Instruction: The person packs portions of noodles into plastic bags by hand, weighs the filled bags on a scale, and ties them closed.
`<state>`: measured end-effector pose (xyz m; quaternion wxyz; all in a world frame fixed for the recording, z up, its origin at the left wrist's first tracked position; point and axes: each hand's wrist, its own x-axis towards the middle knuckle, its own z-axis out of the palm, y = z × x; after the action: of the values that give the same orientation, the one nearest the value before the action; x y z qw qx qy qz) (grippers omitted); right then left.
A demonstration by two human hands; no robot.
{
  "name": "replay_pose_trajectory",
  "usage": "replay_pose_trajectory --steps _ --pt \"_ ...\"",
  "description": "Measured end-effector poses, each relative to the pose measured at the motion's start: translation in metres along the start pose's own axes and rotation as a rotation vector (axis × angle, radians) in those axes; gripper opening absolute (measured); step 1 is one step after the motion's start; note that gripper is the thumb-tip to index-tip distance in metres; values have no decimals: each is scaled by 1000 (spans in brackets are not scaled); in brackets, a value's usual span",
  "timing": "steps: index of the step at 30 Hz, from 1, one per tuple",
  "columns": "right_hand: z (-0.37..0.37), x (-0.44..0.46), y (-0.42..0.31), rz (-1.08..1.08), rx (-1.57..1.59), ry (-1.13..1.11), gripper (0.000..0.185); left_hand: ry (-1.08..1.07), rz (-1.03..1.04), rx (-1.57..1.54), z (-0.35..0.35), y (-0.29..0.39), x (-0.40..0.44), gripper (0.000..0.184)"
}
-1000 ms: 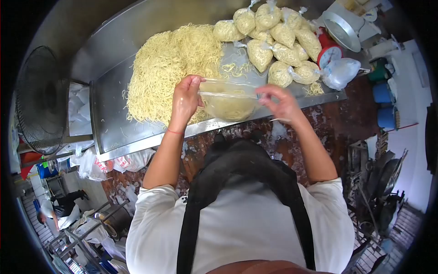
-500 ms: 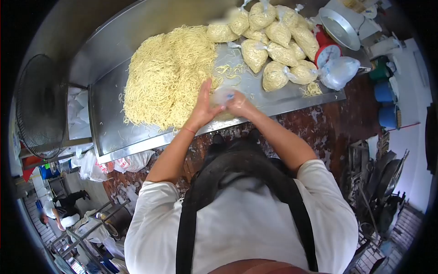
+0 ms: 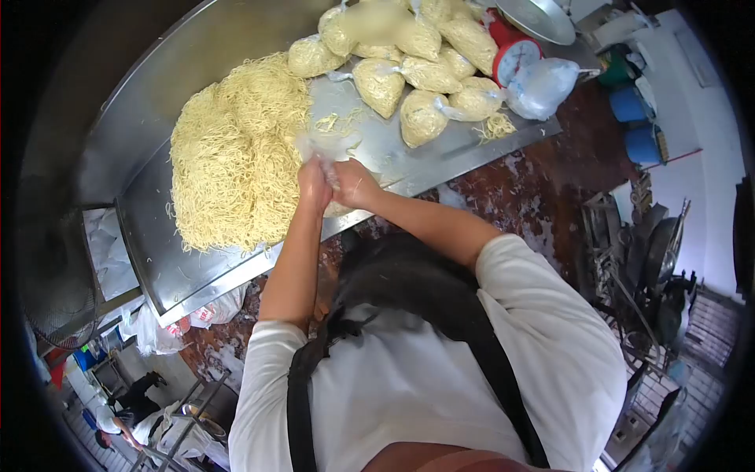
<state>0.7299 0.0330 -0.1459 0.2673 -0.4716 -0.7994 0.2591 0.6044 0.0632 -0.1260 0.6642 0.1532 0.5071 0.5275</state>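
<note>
My left hand [image 3: 314, 186] and my right hand [image 3: 353, 184] are close together at the front edge of the metal table [image 3: 167, 279]. Between them is a clear plastic bag [image 3: 327, 146], gripped by both with fingers curled in. The bag spreads out above my fingers; whether anything is inside I cannot tell. Just left of my left hand rises a big heap of yellow noodles [image 3: 236, 157]. A few loose noodles [image 3: 334, 123] lie on the metal beyond the bag.
Several tied bags of noodles [image 3: 379, 85] are piled at the back right. Beside them stand a red dial scale [image 3: 517, 59] with a metal pan [image 3: 539, 17] and a bundle of plastic bags [image 3: 543, 88]. Another person [image 3: 126, 413] is at lower left, beyond a metal rail.
My hands have come together on the plastic bag; my left hand was spread before and is now closed. The view has shifted, so the table appears farther left.
</note>
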Motion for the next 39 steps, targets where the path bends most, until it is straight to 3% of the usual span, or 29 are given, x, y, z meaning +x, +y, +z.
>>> replay_pose_trajectory --steps 2,4,6,7,8,9,10,11,13,15,16,19,21,24,27,31,32,35,37,39 --pt "14 3 20 -50 -26 24 30 -127 238 20 0 14 -50 13" --pt "-19 11 -4 362 649 -22 20 109 251 40 -41 3 -94 32" --pt "-2 16 2 734 1150 -123 21 187 -219 64 -43 4 -114 38" --pt "3 15 -6 514 965 -97 20 224 -455 65 -43 4 -119 41" --pt "7 14 -19 289 775 -63 19 164 -280 -132 -54 -6 -73 42" --pt "12 16 -32 75 585 -30 18 116 -115 -106 -42 20 -52 49" --pt "-5 23 -53 -108 410 38 17 4 2 -8 -18 65 -64 56" --pt "-43 34 -82 -222 265 88 18 -198 35 -132 -22 90 -57 60" --pt "-120 53 -137 -261 13 92 25 -297 -6 -46 -42 110 -45 59" --pt "-153 62 -155 -148 -193 -47 29 -103 33 170 -2 95 -76 54" --pt "-158 59 -157 -89 -291 -130 32 -126 -109 -128 24 94 -92 49" --pt "-132 20 -100 -395 59 171 26 -343 -360 -463 54 98 -100 41" --pt "-115 -9 -39 -242 169 -228 18 -436 -338 -384 34 75 -79 35" --pt "-126 -35 -43 109 666 -248 14 -459 -349 -166 22 63 -92 35" --pt "-98 -26 -31 64 342 -79 15 -371 -241 -27 7 54 -85 35" --pt "-80 -2 -26 152 249 -345 16 -200 -486 135 20 22 -80 36" --pt "-78 -11 -37 -3 203 -237 16 -254 -421 27 19 10 -78 30" --pt "-29 -47 17 -84 79 -145 15 -83 -477 -258 13 -13 -42 21" --pt "-54 -53 3 181 715 -45 14 -172 -405 -160 -5 -39 -24 19" --pt "-71 -65 2 707 1136 -225 14 -212 -344 19 5 -23 -51 23"
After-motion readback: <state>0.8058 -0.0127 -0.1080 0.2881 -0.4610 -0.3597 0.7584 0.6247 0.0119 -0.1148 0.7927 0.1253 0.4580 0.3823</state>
